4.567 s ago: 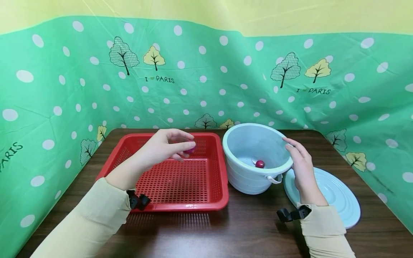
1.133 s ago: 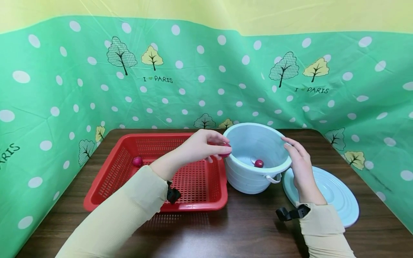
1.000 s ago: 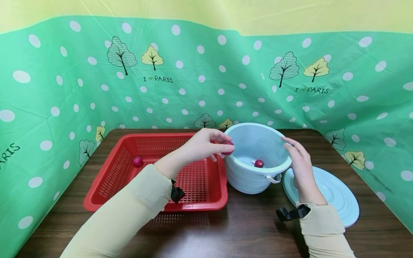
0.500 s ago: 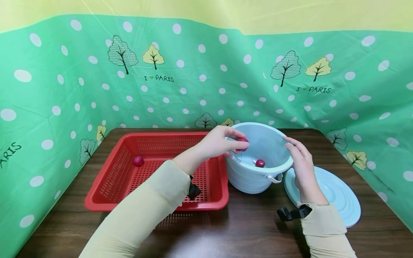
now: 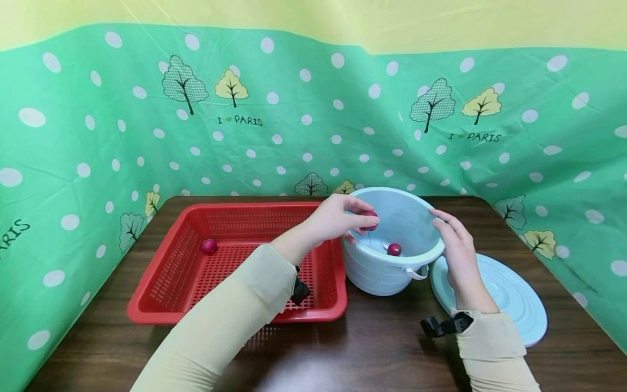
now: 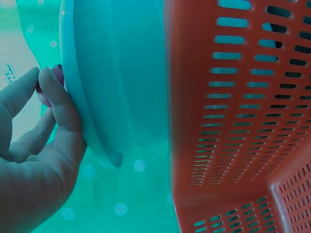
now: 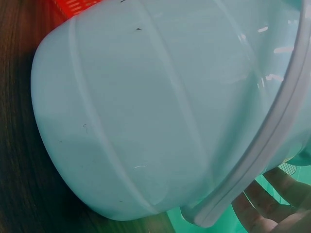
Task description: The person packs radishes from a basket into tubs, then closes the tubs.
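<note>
My left hand (image 5: 338, 216) pinches a small round red radish (image 5: 370, 220) between thumb and fingertips, over the near-left part of the light blue bucket's (image 5: 379, 275) opening. A thin root hangs from it. In the left wrist view the held radish (image 6: 44, 91) shows beside the bucket's rim (image 6: 73, 73). Another radish (image 5: 394, 249) lies on the bucket's floor. At the bucket's right rim my right hand (image 5: 458, 247) holds on with thumb and fingers; the right wrist view shows its fingers (image 7: 265, 201) beyond the rim. One more radish (image 5: 209, 246) sits in the red basket.
The red slotted basket (image 5: 230, 316) stands left of the bucket, close against it. A light blue lid (image 5: 519, 299) lies flat on the brown table (image 5: 372, 348) at the right, partly under my right forearm. A dotted green cloth (image 5: 303, 136) hangs behind and beside the table.
My left hand has carried the radish rightward from above the basket to over the bucket, uncovering the radish at the basket's left. The right hand stays on the rim.
</note>
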A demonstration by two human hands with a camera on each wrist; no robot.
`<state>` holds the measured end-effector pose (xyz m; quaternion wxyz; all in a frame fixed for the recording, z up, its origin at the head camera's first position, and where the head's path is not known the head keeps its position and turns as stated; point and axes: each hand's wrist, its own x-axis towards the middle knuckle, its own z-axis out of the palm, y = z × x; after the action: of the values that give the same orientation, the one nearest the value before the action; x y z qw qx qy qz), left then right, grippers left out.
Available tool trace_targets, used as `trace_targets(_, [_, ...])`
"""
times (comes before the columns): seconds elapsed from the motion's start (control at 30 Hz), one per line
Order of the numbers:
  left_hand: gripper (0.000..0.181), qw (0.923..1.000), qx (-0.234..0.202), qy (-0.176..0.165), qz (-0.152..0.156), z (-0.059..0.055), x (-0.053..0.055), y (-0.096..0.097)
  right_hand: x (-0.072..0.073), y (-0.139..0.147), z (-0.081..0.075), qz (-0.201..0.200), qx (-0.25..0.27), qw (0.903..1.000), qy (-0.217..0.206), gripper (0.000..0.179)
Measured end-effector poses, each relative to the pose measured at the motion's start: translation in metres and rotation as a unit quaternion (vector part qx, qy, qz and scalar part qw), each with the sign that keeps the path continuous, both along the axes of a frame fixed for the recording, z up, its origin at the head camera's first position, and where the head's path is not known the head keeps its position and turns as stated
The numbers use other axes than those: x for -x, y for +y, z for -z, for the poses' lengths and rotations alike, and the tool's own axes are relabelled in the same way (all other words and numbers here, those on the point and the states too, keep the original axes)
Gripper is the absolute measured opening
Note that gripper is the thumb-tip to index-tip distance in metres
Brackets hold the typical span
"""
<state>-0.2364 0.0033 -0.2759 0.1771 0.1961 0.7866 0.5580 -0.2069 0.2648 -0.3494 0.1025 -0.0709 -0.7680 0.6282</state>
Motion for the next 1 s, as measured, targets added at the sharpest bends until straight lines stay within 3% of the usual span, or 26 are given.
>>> trace_targets(1.0, [0.030,0.9999,0.010,-0.008,-0.003,0.0018,0.0014,-0.0005,0.0001,0.0006,-0.0015,-0.005,0.005,0.9999,-0.010,0.047])
